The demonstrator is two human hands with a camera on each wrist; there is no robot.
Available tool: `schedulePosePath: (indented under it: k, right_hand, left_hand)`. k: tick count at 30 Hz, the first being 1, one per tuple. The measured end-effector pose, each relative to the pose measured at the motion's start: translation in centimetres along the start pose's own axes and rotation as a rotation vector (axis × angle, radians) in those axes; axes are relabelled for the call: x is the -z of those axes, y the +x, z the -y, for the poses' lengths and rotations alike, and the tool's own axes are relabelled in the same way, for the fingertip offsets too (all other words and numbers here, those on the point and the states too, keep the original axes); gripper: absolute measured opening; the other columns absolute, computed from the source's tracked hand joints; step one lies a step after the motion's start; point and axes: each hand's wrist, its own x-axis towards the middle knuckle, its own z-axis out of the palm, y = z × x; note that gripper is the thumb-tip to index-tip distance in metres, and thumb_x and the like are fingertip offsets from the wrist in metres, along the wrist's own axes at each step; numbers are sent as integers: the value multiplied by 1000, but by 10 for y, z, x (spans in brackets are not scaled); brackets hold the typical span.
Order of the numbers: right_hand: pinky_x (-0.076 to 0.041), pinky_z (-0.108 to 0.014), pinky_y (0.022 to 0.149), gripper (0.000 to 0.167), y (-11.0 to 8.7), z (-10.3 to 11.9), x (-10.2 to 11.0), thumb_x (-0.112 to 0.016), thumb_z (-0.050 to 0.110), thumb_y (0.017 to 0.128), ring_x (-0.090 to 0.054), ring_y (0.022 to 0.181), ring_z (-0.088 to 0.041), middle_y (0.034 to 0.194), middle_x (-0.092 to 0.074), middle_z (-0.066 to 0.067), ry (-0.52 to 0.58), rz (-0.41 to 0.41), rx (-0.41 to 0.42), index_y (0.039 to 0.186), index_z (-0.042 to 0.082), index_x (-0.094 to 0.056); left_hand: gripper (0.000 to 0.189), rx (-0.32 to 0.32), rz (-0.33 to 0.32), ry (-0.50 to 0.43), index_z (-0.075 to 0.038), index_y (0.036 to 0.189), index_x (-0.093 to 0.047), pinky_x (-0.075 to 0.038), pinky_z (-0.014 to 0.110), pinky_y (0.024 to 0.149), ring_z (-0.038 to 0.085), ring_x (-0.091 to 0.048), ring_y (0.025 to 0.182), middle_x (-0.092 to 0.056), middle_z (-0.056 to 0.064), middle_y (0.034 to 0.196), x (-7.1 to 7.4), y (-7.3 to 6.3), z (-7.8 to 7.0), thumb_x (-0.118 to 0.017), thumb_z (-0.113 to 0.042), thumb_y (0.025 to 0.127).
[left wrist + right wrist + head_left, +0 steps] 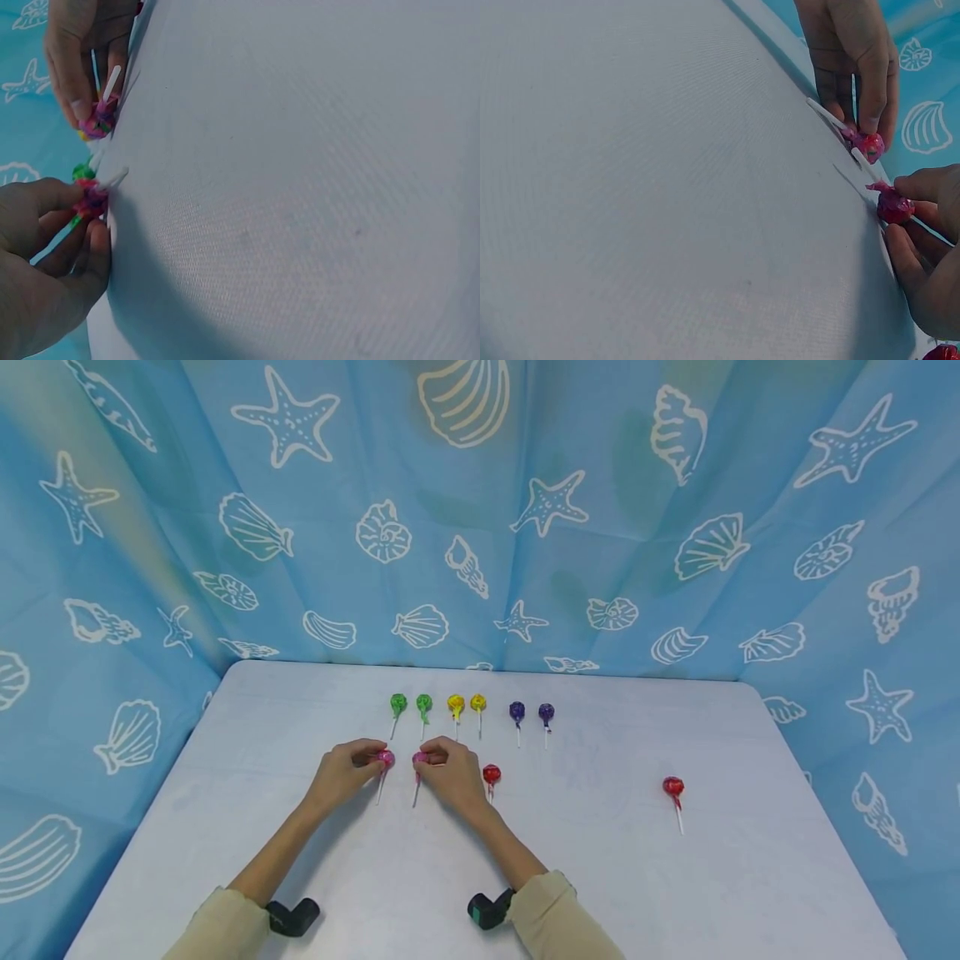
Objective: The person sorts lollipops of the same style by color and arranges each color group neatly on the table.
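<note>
My left hand [341, 781] pinches the head of a pink lollipop [386, 759] between thumb and fingers; its white stick points toward me. A second pink lollipop [895, 206] is pinched by my right hand [456, 781], a short way to the right of the first. Both candies are at the tabletop, with sticks roughly parallel, and fingers partly cover their heads. Just right of my right hand lies a red lollipop [491, 773]. Beyond the hands, a row holds two green lollipops [398, 702], two yellow lollipops [477, 702] and two purple lollipops [546, 712].
Another red lollipop [673, 787] lies apart on the right side of the white table [600, 860]. A blue curtain [480, 485] with shell and starfish prints hangs behind the table and along its sides. Black devices [294, 917] sit at both wrists.
</note>
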Motion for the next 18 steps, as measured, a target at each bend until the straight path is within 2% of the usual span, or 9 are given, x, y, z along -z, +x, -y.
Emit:
schedulePosePath:
  k: [7, 13, 18]
  right_hand:
    - [-54, -25, 85, 23, 1, 3, 3, -74, 18, 92, -67, 94, -13, 103, -71, 2, 11, -1, -44, 113, 9, -71]
    - [-54, -27, 86, 23, -2, 6, 6, -75, 18, 91, -67, 95, -14, 103, -71, 1, 3, -24, -44, 112, 9, -72]
    - [-55, -30, 88, 23, -5, 10, 13, -75, 18, 91, -67, 100, -18, 110, -70, -2, 7, -50, -40, 112, 9, -72]
  left_hand:
    - [34, 19, -1, -9, 1, 127, -65, -51, 46, 95, 35, -64, 110, -66, 19, 122, 1, 0, 0, -68, -6, 94]
    - [33, 40, -13, -19, 0, 127, -64, -52, 46, 94, 36, -63, 112, -65, 20, 124, 2, -2, -3, -67, -8, 95]
    - [33, 20, -26, -18, 1, 127, -64, -54, 45, 90, 36, -63, 109, -65, 21, 124, 5, -5, -6, -66, -7, 95]
